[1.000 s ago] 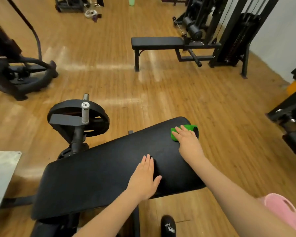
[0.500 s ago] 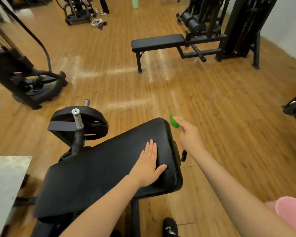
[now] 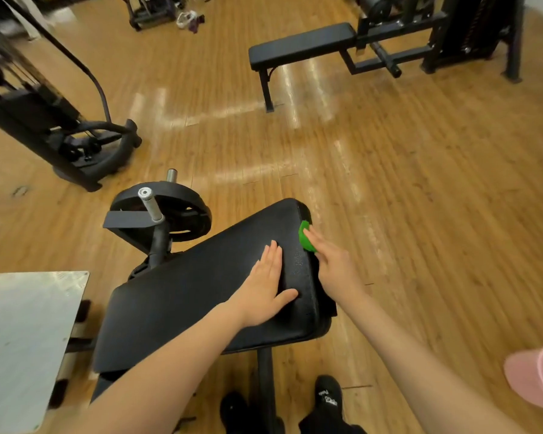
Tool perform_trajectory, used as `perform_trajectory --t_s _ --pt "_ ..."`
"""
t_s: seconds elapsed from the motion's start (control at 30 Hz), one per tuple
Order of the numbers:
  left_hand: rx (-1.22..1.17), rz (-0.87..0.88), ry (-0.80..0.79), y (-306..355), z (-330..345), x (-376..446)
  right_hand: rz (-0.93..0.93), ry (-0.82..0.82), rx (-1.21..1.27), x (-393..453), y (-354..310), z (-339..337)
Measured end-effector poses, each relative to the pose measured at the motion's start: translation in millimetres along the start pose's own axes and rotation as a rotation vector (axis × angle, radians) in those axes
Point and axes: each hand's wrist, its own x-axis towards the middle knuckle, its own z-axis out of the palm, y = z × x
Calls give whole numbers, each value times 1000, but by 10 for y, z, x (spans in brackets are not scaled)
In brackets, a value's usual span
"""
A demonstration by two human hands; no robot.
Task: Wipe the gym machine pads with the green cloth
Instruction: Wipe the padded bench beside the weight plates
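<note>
- The right hand (image 3: 334, 264) presses the green cloth (image 3: 305, 237) against the right side edge of the black pad (image 3: 185, 296); its fingers cover the cloth, so I cannot tell how much they curl around it.
- The left hand (image 3: 265, 286) lies flat on the pad top, fingers straight, holding nothing.
- A weight plate (image 3: 182, 211) sits beyond the pad.

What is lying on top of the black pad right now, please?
The left hand rests flat on the black pad. The right hand presses the green cloth against its side edge, covering most of it.
</note>
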Motion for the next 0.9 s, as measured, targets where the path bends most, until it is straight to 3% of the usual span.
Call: perform_trajectory --t_s 0.3,0.5,0.63,0.9 --pt "-8 6 13 -22 28 28 5 -54 -12 -951 158 10" --pt "2 17 25 -19 17 8 -26 25 -14 -408 -35 -179" --pt "25 10 38 -3 15 -9 -21 -41 -106 54 -143 -96" --pt "11 10 45 -4 11 -4 45 41 -137 -204 -158 88"
